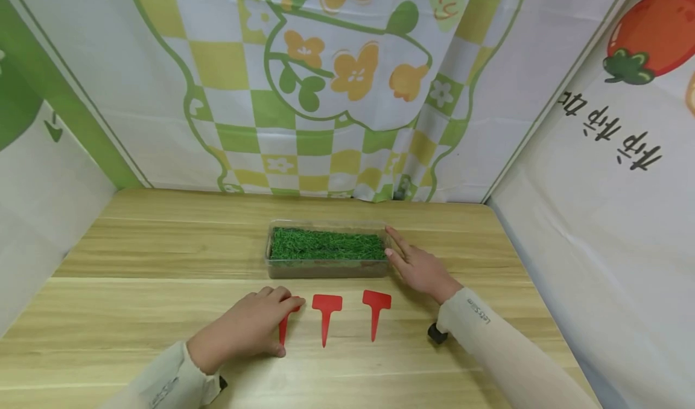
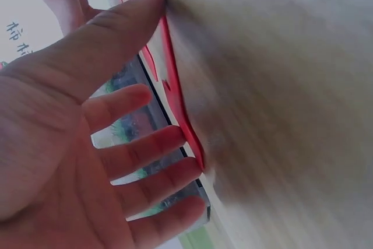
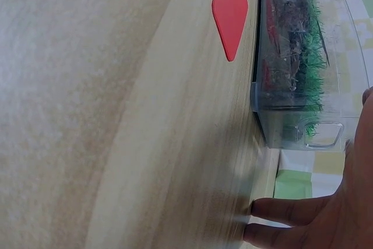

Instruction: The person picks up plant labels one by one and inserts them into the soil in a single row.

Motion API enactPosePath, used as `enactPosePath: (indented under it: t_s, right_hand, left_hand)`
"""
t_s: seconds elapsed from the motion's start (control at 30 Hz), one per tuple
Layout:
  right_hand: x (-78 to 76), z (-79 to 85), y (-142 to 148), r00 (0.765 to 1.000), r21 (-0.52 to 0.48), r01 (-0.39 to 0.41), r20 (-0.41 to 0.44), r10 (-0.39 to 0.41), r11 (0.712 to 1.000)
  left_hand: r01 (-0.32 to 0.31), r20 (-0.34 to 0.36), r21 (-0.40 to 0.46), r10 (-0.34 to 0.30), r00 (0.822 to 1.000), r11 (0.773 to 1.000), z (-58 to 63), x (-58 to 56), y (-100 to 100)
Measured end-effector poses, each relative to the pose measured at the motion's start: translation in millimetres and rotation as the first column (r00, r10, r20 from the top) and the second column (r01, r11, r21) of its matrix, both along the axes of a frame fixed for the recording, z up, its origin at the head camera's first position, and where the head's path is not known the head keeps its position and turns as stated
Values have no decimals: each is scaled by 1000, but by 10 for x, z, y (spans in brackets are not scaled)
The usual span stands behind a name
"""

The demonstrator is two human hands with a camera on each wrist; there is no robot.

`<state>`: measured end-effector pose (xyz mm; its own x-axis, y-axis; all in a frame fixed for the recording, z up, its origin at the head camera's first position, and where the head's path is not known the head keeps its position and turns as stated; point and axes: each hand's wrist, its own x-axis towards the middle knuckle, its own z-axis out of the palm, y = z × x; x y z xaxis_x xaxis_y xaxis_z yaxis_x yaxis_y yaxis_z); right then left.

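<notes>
My left hand [image 1: 250,324] lies over a red T-shaped plant label [image 2: 173,88] on the table. Its thumb is at the pointed end and fingertips touch the wide head, the fingers fairly straight. Two more red T-shaped labels lie to its right, a middle label [image 1: 327,312] and a right label [image 1: 376,306], points toward me. Behind them is a clear plastic box [image 1: 326,270] with green artificial grass [image 1: 328,244] over dark material. At the box's right end rests my right hand [image 1: 420,270], with extended fingers touching the end wall near the rim; the exact contact is partly hidden.
The wooden table [image 1: 163,246] meets a checkered flower-print curtain [image 1: 304,113] at the back. White fabric walls stand at both sides, the right wall [image 1: 608,216] bearing printed fruit and characters. A dark wrist device [image 1: 437,333] hangs under the right sleeve.
</notes>
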<state>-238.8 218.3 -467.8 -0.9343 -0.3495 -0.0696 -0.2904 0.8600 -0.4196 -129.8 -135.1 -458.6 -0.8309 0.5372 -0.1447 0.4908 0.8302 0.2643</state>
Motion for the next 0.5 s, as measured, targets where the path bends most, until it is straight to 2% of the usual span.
enactPosePath:
  t_s: [0.23,0.5]
  right_hand:
    - [-24,-52,6,1000,6,-6,0,6,1000]
    - [-20,-37,13,1000,-9,1,-14,-1,1000]
  left_hand:
    - [-46,68,-18,47,997,999,73,-9,49]
    - [-42,36,-10,43,998,999,36,-36,58]
